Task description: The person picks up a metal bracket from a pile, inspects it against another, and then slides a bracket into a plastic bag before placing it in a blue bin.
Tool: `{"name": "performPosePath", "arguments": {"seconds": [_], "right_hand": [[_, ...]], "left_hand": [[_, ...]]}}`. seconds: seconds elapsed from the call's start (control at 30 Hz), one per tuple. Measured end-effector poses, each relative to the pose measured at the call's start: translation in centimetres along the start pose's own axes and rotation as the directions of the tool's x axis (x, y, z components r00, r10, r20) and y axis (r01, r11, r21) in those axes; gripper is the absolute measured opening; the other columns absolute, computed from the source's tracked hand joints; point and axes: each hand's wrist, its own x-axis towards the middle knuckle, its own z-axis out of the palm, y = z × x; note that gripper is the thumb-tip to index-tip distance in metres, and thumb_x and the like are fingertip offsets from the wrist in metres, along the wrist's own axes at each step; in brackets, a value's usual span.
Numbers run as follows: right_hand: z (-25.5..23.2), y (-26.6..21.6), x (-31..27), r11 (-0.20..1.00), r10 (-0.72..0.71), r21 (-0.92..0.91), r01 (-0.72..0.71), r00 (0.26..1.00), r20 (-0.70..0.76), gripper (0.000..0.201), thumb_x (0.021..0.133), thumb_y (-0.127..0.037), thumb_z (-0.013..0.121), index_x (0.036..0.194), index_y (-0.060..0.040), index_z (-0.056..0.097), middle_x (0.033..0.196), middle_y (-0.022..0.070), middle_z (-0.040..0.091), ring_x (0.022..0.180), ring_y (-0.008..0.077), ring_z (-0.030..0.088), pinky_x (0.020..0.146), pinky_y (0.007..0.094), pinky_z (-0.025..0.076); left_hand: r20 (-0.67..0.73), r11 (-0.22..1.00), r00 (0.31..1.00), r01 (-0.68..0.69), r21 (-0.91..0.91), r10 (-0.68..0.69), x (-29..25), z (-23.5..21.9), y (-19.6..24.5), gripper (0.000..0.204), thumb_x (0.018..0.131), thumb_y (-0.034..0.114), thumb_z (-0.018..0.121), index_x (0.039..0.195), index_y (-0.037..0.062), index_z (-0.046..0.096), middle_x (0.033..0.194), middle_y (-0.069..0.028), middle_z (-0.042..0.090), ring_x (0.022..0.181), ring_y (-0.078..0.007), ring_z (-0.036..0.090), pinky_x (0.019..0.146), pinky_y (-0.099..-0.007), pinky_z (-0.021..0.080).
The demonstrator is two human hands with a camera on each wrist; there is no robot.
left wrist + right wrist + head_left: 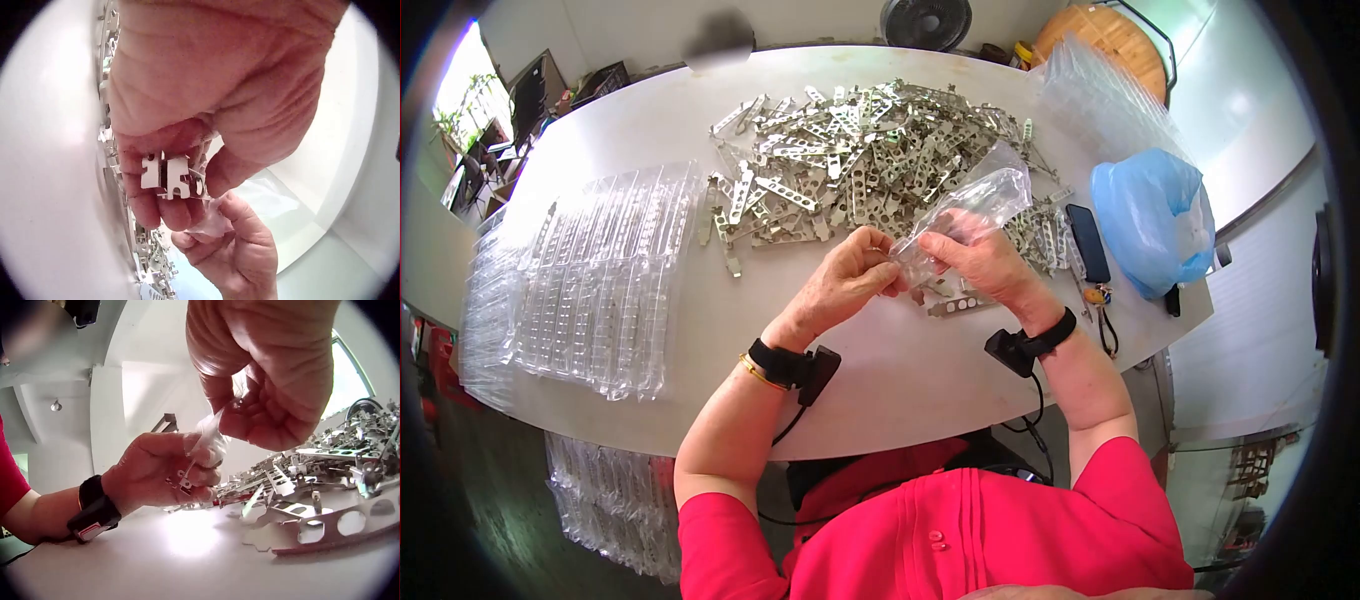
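Note:
Over the front of a heap of metal slot brackets (880, 160), both hands meet at a thin piece of clear plastic (995, 190). My left hand (855, 275) curls its fingers around a few small metal brackets (175, 175), whose notched ends show in the left wrist view. Its thumb and forefinger are at the plastic's near edge. My right hand (985, 262) pinches the plastic between thumb and fingers; in the right wrist view the film (209, 440) stretches from these fingers to the left hand. A bracket with round holes (956, 306) lies on the table beneath the right hand.
Clear plastic trays (595, 290) filled with brackets are stacked on the left. Toward the right are a black phone (1088, 243), keys (1097, 295), a blue plastic bag (1150, 220) and more clear plastic (1105, 100). A black fan (926, 22) stands behind the white table (880, 400).

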Motion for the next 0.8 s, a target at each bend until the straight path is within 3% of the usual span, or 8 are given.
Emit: {"name": "performPosePath", "arguments": {"seconds": [0.1,0.2,0.4,0.53,0.63,0.7,0.8], "right_hand": [[-0.4,-0.5,-0.3,1.000,-0.015,0.007,0.016,1.000,-0.013,0.018,0.095,-0.017,0.068,0.100,-0.0001,0.065,0.085,0.0028,0.066,0.072,0.0086,0.061,0.064,0.0246,0.052],[-0.5,-1.3,-0.7,0.998,0.015,0.062,-0.019,0.997,0.072,0.023,0.092,-0.014,0.072,0.108,-0.0008,0.064,0.088,0.0026,0.066,0.074,0.0085,0.062,0.066,0.0242,0.052],[0.0,-2.0,-0.9,0.987,0.114,0.086,-0.137,0.966,0.233,0.054,0.086,-0.009,0.077,0.133,-0.0018,0.051,0.090,0.0032,0.069,0.075,0.0087,0.064,0.063,0.0226,0.051],[0.9,-3.2,-1.1,0.981,0.161,0.060,-0.184,0.948,0.276,0.062,0.083,-0.010,0.079,0.135,-0.0002,0.047,0.089,0.0043,0.072,0.074,0.0079,0.064,0.060,0.0219,0.050],[1.6,-3.2,-1.2,0.966,0.237,0.029,-0.256,0.929,0.285,0.068,0.081,-0.012,0.080,0.137,0.0010,0.044,0.087,0.0048,0.073,0.072,0.0076,0.064,0.056,0.0215,0.048],[1.6,-2.6,-1.1,0.957,0.275,0.004,-0.289,0.915,0.297,0.069,0.080,-0.015,0.082,0.136,-0.0002,0.045,0.090,0.0043,0.073,0.072,0.0079,0.064,0.054,0.0221,0.047],[1.6,-1.9,-0.8,0.966,0.213,0.061,-0.250,0.909,0.357,0.067,0.080,-0.017,0.082,0.135,-0.0004,0.047,0.098,0.0047,0.071,0.072,0.0086,0.063,0.057,0.0227,0.048]], "left_hand": [[0.031,1.000,0.999,-0.007,-0.024,0.008,0.0,0.1,0.5,0.030,0.100,0.012,0.058,0.122,-0.0018,0.044,0.091,-0.0086,0.068,0.085,-0.0123,0.062,0.079,-0.0290,0.050],[0.039,0.997,0.999,0.012,-0.072,-0.009,-0.3,-0.1,0.6,0.033,0.099,0.011,0.058,0.125,-0.0018,0.043,0.091,-0.0084,0.068,0.084,-0.0130,0.063,0.079,-0.0287,0.050],[0.113,0.997,0.993,0.048,-0.060,-0.041,-0.8,0.6,2.2,0.050,0.098,0.011,0.059,0.142,-0.0008,0.036,0.089,-0.0060,0.068,0.080,-0.0131,0.064,0.078,-0.0274,0.049],[0.121,0.996,0.992,0.035,-0.077,-0.026,-0.9,0.7,2.7,0.057,0.098,0.010,0.058,0.148,0.0019,0.033,0.089,-0.0045,0.068,0.082,-0.0116,0.063,0.079,-0.0264,0.048],[0.171,0.999,0.985,0.023,-0.046,-0.015,-0.9,0.8,2.7,0.056,0.098,0.008,0.057,0.149,0.0041,0.034,0.092,-0.0034,0.068,0.085,-0.0098,0.062,0.080,-0.0253,0.047],[0.146,0.996,0.989,0.015,-0.083,-0.002,-0.8,0.9,2.2,0.048,0.099,0.010,0.058,0.144,0.0042,0.045,0.093,-0.0031,0.067,0.087,-0.0088,0.060,0.081,-0.0249,0.047],[0.070,0.998,0.997,0.047,-0.049,-0.044,-0.7,1.1,2.1,0.040,0.099,0.011,0.060,0.136,0.0007,0.053,0.094,-0.0036,0.067,0.088,-0.0093,0.059,0.082,-0.0256,0.048]]}}
